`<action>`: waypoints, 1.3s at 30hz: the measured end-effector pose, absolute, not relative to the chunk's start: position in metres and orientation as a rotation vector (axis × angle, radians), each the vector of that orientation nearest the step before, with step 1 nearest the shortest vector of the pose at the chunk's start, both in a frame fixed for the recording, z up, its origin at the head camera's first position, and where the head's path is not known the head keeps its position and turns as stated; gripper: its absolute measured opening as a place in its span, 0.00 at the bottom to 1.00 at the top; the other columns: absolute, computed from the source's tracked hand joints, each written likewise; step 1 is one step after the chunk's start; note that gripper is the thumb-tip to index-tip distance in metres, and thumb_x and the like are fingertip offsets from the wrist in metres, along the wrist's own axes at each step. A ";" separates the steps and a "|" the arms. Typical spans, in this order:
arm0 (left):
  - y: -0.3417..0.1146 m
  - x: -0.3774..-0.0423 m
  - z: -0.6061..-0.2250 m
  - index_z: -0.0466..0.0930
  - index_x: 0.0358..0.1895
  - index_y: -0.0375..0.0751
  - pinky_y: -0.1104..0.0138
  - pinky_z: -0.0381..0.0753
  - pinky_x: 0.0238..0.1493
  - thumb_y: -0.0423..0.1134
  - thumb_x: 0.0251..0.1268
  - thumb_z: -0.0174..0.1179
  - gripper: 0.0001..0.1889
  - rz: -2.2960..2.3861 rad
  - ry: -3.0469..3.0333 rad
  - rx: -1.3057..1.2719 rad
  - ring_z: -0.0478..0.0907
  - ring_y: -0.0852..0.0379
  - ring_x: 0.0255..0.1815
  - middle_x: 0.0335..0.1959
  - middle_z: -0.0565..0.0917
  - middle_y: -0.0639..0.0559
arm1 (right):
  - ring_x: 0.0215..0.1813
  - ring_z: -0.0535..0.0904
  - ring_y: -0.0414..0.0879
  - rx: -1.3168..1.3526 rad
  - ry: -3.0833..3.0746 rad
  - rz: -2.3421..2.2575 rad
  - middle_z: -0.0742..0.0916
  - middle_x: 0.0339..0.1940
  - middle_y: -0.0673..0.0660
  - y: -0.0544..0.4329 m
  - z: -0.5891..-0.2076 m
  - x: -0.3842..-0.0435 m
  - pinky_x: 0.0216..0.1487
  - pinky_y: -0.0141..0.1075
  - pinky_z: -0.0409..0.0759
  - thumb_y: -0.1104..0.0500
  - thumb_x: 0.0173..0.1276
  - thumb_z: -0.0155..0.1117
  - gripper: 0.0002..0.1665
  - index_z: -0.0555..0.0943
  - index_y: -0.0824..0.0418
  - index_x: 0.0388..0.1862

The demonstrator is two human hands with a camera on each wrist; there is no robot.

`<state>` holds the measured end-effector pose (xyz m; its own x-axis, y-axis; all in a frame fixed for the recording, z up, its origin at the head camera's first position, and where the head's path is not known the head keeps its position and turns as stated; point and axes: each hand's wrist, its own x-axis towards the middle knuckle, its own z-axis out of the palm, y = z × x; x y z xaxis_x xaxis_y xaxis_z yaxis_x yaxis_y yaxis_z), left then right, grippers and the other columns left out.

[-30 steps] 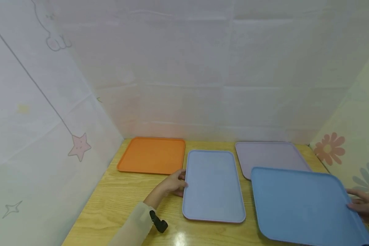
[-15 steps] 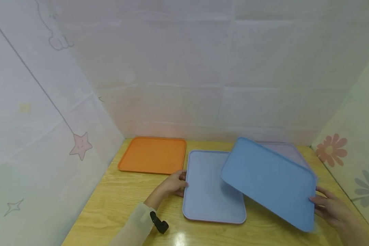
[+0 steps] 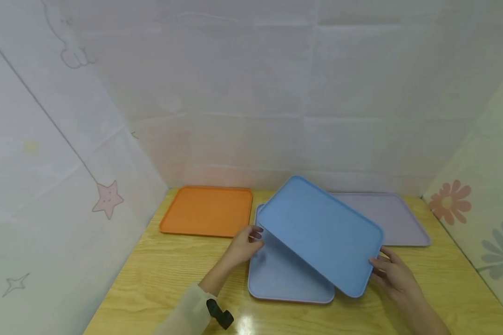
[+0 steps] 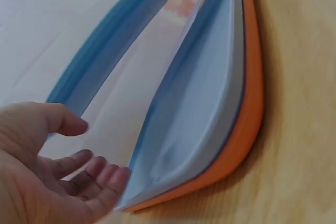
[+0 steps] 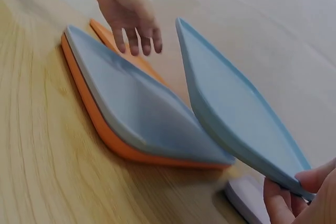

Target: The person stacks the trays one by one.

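Here, a person's right hand point(image 3: 396, 277) pinches the short right edge of a sky-blue, rectangular, plastic-looking tray point(image 3: 318, 232) with rounded corners, thumb on top and fingers beneath. The tray is tilted and turned at an angle, its left end raised above a pale blue-grey rectangular tray point(image 3: 285, 274) of the same smooth make; whether its lower edge touches that tray cannot be told. The pale tray lies on an orange, round-cornered tray point(image 4: 253, 77), stacked on a light wood-grain table point(image 3: 172, 274). At the stack's left side, the left hand point(image 3: 243, 244) is held loosely with thumb and fingers apart, gripping nothing, near the raised blue tray. A cream sleeve point(image 3: 188, 307) and a black wrist device point(image 3: 220, 314) show on that arm. Behind, a second orange rectangular tray point(image 3: 209, 211) lies at the left and a lilac rectangular tray point(image 3: 385, 218) at the right, partly covered from view by the blue one. Pale, creased cloth walls point(image 3: 276, 93) surround the table, printed with a pink star point(image 3: 107, 199) and a red-petalled flower point(image 3: 447, 202).
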<state>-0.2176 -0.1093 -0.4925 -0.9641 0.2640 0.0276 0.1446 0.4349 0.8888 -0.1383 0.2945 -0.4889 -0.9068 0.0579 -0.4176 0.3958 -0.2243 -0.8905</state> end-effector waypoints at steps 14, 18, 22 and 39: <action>-0.065 -0.197 -0.502 0.57 0.72 0.31 0.58 0.88 0.45 0.33 0.65 0.67 0.37 2.492 1.845 -0.046 0.81 0.56 0.45 0.53 0.76 0.37 | 0.46 0.80 0.38 0.574 1.834 -2.368 0.75 0.53 0.52 0.221 -0.496 -0.153 0.51 0.31 0.83 0.68 0.76 0.55 0.48 0.39 0.60 0.84; -0.059 -0.198 -0.504 0.53 0.77 0.38 0.60 0.89 0.38 0.31 0.63 0.68 0.42 2.509 1.877 -0.189 0.78 0.55 0.43 0.54 0.71 0.38 | 0.48 0.79 0.38 0.587 1.850 -2.400 0.71 0.59 0.57 0.205 -0.494 -0.152 0.53 0.32 0.83 0.68 0.77 0.53 0.47 0.40 0.58 0.84; -0.063 -0.204 -0.503 0.50 0.80 0.43 0.54 0.89 0.38 0.31 0.65 0.63 0.43 2.485 1.882 -0.273 0.78 0.49 0.48 0.53 0.69 0.39 | 0.48 0.79 0.38 0.572 1.850 -2.436 0.71 0.59 0.58 0.194 -0.491 -0.150 0.52 0.31 0.82 0.68 0.77 0.53 0.46 0.40 0.58 0.84; -0.117 -0.233 -0.475 0.57 0.80 0.50 0.60 0.89 0.31 0.29 0.66 0.64 0.41 2.345 1.810 -0.039 0.84 0.52 0.41 0.47 0.78 0.42 | 0.60 0.77 0.37 0.192 1.876 -2.266 0.58 0.78 0.64 0.234 -0.465 -0.160 0.60 0.31 0.79 0.46 0.81 0.51 0.44 0.44 0.63 0.82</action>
<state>-0.2333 -0.1172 -0.4747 -0.9836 0.1255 -0.1295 -0.1571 -0.2434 0.9571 -0.1601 0.2339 -0.4646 -0.9729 -0.0660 -0.2216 0.2300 -0.1788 -0.9566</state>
